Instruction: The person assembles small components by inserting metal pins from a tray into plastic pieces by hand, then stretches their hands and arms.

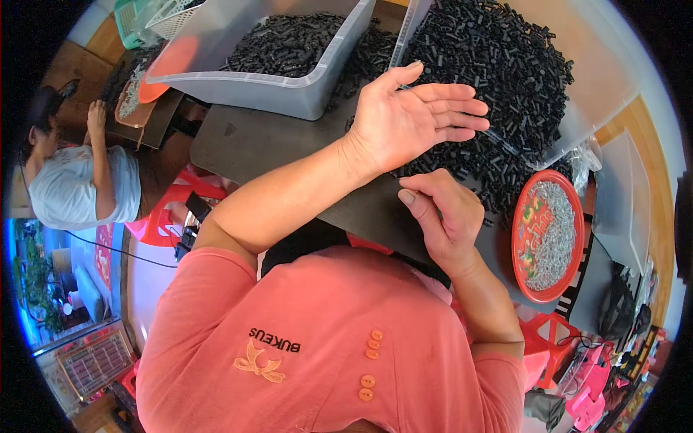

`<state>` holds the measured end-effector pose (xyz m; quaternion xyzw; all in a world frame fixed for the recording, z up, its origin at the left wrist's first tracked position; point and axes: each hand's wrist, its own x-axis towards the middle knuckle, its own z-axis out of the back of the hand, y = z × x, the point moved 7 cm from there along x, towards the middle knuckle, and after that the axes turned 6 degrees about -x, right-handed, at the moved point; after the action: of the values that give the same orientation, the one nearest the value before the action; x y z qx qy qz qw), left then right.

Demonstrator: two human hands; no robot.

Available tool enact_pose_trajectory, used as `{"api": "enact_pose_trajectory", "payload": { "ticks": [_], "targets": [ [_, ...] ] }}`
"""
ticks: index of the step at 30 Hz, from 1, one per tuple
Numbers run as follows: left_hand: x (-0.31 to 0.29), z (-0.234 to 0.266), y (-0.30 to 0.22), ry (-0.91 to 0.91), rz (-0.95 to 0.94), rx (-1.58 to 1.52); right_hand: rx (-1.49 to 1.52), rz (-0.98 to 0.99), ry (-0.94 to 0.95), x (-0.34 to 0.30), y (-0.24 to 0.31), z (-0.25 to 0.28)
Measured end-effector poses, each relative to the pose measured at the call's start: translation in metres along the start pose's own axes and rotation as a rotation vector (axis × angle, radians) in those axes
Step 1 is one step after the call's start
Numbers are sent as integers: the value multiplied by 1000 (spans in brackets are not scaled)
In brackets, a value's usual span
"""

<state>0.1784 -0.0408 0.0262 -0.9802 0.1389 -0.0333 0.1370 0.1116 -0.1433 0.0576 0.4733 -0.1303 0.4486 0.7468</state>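
My left hand (419,115) is held out over the dark table (267,137), palm up. Its fingers are stretched out straight, the thumb stands apart, and no object shows on the palm. Just below it, my right hand (446,216) has its thumb and forefinger drawn together near the table edge. Anything between those fingertips is too small or hidden to make out. Beyond both hands lies a large heap of short black tubular pieces (498,72), spilling from a clear bin (603,90) onto the table.
A red plate (531,216) of small silvery pieces sits at the right. A grey translucent bin (253,90) of black pieces stands at the far left. An upright clear container (621,202) is far right. Another person (83,173) sits at the left beside red stools (170,209).
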Motion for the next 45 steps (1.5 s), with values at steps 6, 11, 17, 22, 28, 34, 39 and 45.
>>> {"api": "enact_pose_trajectory", "payload": {
  "ticks": [6, 11, 17, 22, 28, 34, 39, 45],
  "targets": [
    [0, 2, -1, -4, -1, 8, -2, -10, 31, 0, 0, 0],
    [0, 2, -1, -12, 1, 15, -3, -15, 33, 0, 0, -1],
    [0, 3, 0, -21, 0, 23, -7, -7, 26, -1, -1, -2],
    [0, 2, 1, -18, 14, 21, -13, -2, 29, -1, -1, -3],
    [2, 7, 0, 132, -47, 168, -5, -8, 24, -1, -1, -3],
    [4, 8, 3, 30, -96, 297, -5, -6, 10, -3, -1, 1],
    [0, 8, -3, 37, -106, 268, -22, 1, 25, 1, 2, -4],
    [3, 8, 2, 57, -33, 168, -23, -10, 20, -2, 0, -2]
  ]
}}
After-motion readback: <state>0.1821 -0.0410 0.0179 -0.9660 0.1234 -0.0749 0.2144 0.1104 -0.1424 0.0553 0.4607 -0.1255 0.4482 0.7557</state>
